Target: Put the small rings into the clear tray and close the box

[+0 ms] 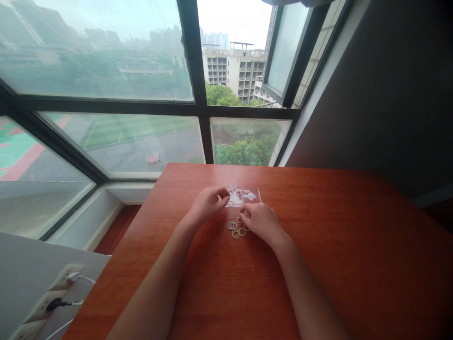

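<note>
A clear plastic holder with white printed shapes lies near the far edge of the table. At its left end are a couple of small pale rings. My left hand is beside that end, fingers curled in toward the thumb; anything between the tips is too small to make out. Just in front of the holder, several loose pale rings lie in a loose cluster, some overlapping. Above the right side of this cluster, my right hand has thumb and fingertips pinched together, and what they hold is hidden.
The reddish-brown wooden table reaches to the window frame at the back. To the left, a low wall carries sockets with a black plug and white cables. A dark wall rises on the right.
</note>
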`<state>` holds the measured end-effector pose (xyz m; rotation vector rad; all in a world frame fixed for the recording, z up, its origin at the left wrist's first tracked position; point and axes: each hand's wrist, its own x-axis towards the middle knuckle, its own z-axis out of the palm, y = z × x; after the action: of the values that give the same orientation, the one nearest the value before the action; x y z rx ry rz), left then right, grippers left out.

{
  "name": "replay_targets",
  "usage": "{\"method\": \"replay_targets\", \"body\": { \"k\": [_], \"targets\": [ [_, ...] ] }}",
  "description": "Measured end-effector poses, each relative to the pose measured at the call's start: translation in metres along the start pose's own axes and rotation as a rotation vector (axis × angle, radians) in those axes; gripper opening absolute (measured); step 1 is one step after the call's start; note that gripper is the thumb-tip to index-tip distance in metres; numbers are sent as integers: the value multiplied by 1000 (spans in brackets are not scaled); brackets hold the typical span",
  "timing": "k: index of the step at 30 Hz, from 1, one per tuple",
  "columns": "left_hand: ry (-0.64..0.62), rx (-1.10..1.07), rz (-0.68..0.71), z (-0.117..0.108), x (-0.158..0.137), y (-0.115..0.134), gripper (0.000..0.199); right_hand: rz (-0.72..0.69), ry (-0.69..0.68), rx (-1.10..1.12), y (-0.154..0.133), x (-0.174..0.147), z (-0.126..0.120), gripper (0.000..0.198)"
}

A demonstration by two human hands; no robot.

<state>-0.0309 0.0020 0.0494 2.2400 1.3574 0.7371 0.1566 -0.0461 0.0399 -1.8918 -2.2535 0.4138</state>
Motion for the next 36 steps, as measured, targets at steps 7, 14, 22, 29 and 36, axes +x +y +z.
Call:
{"method": "replay_targets", "body": {
  "k": [7,14,22,29,36],
  "targets": [
    [3,2,3,0,-1,0,16,-41,-31,-139,-10,-2,6,19],
    [8,-28,-1,1,0,1,15,8,31,12,-3,2,6,15],
    [-83,-161,4,7,0,12,19,62,298,165,4,4,4,14],
    [-138,-256,8,14,1,19,22,56,349,206,3,3,4,12],
    [-82,-178,38,16,0,15,16,48,357,221,4,3,3,14]
  ]
}}
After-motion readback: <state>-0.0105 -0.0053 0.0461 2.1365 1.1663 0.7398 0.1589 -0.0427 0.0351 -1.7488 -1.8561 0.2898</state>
